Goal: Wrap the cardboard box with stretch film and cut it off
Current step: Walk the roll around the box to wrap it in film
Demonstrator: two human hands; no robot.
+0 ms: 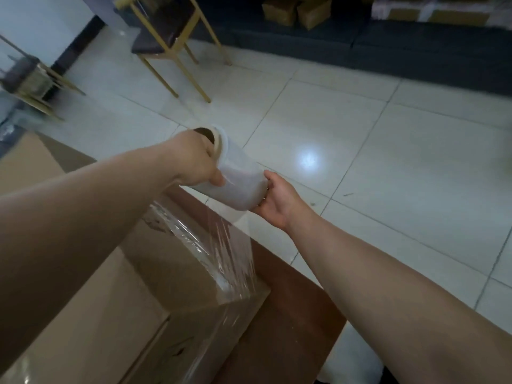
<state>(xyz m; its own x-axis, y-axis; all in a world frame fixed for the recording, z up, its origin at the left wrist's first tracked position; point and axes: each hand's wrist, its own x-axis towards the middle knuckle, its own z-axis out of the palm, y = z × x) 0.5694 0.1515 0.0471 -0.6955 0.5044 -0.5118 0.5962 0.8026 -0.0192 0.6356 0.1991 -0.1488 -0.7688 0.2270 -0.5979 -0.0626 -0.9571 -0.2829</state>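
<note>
Tension is the main risk: the stretch film roll (241, 187) hangs in the air beyond the far right corner of the cardboard box (171, 273), and the film sheet (232, 245) runs from it down to that corner in tight, streaky pleats. If the pull is uneven, the sheet could rope into a narrow band or tear before the cut, and a sharp tug could drag the box toward the near right edge of the tabletop (291, 314), which it already sits close to. The left hand (194, 159) grips the far end of the roll, fingers apparently hooked at the core, and the right hand (277, 200) cups the near end with curled fingers. A slip at either end would probably let the roll drop and the film go slack. Film already covers the box's right-hand part, while its left part looks bare. The tabletop is brown and smooth, with flat cardboard (25, 159) lying at the far left. Beyond it the tiled floor (388, 162) is pale and glossy with a lamp glare. Farther off stand a wooden chair (169, 37), a second chair (30, 76) on the left, and a dark sofa (388, 42) carrying brown boxes (296, 9).
</note>
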